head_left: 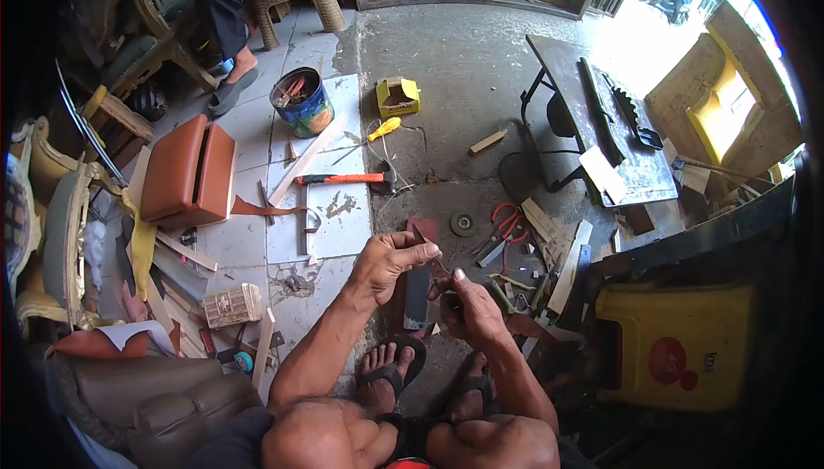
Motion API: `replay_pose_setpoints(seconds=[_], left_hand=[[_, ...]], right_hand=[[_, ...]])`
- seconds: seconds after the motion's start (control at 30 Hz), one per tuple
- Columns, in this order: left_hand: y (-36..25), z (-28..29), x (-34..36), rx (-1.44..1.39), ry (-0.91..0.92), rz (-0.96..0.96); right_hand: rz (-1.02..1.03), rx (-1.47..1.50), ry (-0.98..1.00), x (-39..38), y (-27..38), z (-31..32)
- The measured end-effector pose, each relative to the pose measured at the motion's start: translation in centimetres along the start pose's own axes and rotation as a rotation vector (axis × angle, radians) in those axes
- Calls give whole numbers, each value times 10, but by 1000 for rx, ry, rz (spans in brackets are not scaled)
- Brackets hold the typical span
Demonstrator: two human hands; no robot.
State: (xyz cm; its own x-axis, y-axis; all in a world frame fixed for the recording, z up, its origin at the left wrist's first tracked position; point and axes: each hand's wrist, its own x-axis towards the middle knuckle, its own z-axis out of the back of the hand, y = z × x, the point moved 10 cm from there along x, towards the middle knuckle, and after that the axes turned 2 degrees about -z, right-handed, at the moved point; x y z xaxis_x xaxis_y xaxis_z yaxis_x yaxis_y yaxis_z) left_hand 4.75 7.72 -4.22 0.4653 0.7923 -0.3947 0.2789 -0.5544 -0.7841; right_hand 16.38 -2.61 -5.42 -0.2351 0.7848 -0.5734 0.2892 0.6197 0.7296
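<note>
Out in front of my knees, my left hand [386,267] pinches a thin brown strip [439,271], which looks like leather. My right hand [474,310] is closed on the same strip a little lower and to the right. A dark pointed tip rises above my left fingers; its kind is unclear. Brown material [545,330] shows beyond my right wrist, and whether it joins the strip is hidden. Below the hands, a dark oblong block [417,302] lies on the floor on a reddish piece.
An orange-handled hammer [343,179], yellow screwdriver [384,129], tape roll [463,224] and red-handled scissors [508,218] lie ahead. Brown cushioned pieces [176,173] stand left, near a paint bucket [302,108]. A low table [639,169] is at right. Another person [227,31] sits far left.
</note>
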Motion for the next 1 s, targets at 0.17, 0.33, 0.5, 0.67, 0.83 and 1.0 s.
replay_pose_setpoints(seconds=[0.17, 0.33, 0.5, 0.67, 0.83, 1.0], left_hand=[[-6, 5, -3, -2, -42, 7], [-10, 12, -1, 9, -45, -27], [-18, 16, 1, 26, -45, -75], [-36, 45, 3, -4, -171, -168], [-23, 70, -5, 6, -292, -186], [28, 38, -22, 55, -136, 20]], right_hand=[[14, -10, -14, -3, 3, -4], [34, 0, 5, -4, 4, -7], [38, -37, -15, -8, 6, -8], [32, 15, 14, -7, -3, -8], [-79, 251, -6, -13, -28, -4], [-43, 257, -47, -3, -42, -3]])
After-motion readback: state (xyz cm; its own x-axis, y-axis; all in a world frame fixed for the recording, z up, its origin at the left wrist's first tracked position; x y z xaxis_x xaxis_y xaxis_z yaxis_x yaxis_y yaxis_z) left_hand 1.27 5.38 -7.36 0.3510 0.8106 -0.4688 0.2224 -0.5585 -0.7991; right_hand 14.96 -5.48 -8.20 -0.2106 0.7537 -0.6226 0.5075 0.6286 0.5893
